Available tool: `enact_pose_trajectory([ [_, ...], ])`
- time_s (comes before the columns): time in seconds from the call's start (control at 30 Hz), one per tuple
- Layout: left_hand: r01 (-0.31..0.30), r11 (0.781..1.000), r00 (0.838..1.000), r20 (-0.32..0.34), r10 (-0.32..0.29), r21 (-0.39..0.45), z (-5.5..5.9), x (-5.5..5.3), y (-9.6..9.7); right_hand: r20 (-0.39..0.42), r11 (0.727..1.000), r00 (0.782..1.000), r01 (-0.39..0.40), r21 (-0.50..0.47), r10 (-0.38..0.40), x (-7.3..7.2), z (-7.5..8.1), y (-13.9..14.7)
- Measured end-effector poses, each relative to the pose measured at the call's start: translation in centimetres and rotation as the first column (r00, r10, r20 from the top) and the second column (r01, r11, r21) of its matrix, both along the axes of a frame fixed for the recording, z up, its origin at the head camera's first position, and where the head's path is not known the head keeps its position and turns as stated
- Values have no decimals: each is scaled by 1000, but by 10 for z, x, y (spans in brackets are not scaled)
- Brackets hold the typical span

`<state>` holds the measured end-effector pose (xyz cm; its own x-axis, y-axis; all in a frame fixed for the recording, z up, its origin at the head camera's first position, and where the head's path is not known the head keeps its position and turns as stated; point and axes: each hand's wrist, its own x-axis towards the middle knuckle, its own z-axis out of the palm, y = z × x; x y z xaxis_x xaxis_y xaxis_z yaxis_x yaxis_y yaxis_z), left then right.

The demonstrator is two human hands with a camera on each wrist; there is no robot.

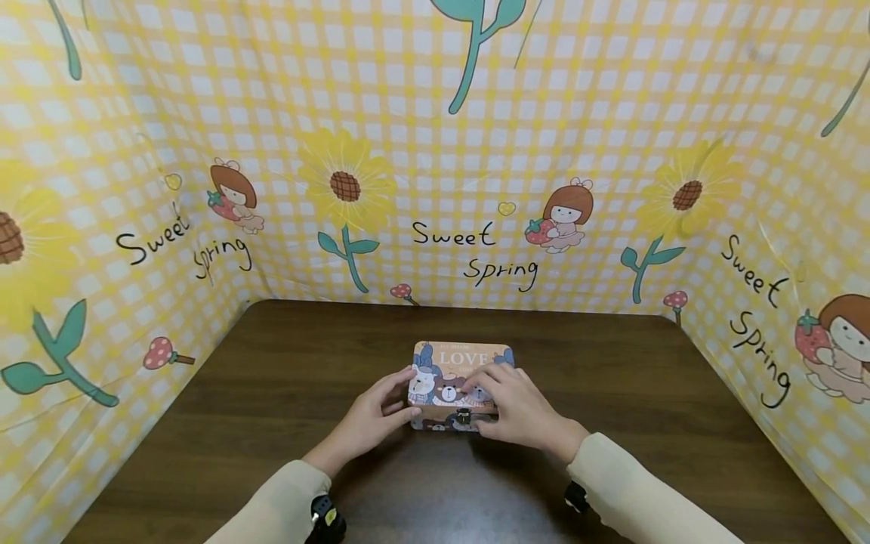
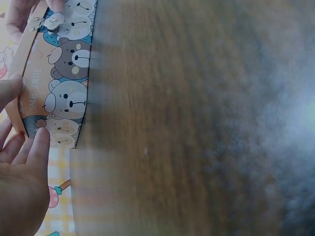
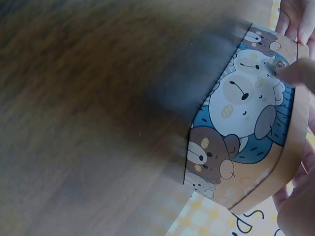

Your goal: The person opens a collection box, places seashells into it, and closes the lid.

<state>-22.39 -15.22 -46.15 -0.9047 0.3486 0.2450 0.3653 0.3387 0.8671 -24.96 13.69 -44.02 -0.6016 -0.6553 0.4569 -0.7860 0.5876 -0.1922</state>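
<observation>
A small lidded box (image 1: 451, 369), printed with bears and the word LOVE, sits on the table with its lid down. Its front carries a metal latch (image 2: 50, 23). My left hand (image 1: 372, 414) grips the box's left end, the thumb at the front corner and the fingers along the side. From the right, my right hand (image 1: 522, 402) holds the box, fingers over the lid. In the right wrist view, the right thumb (image 3: 295, 73) presses at the latch, covering part of it. The inside of the box is hidden.
The brown wooden table (image 1: 306, 340) extends around the box. A yellow checked cloth (image 1: 435, 151) with flowers and Sweet Spring lettering hangs behind it and along both sides. Dark devices are strapped at both wrists.
</observation>
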Motion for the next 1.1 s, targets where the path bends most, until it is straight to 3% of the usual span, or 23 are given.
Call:
enact_pose_trajectory([
  [0.43,-12,1000,1000,-11,13,9,2,0,-1,-31,996,996,79,33,-78,-2,-8,-8],
  [0.67,-39,999,999,15,39,2,4,-2,-3,30,1000,999,14,-11,-14,-3,-3,-4],
  [0.8,-25,1000,999,25,25,-10,4,-5,-6,67,999,997,-34,-38,37,-3,0,4],
  [1.1,-30,999,998,62,32,-33,11,-11,-17,117,997,993,10,-79,-1,0,1,34],
])
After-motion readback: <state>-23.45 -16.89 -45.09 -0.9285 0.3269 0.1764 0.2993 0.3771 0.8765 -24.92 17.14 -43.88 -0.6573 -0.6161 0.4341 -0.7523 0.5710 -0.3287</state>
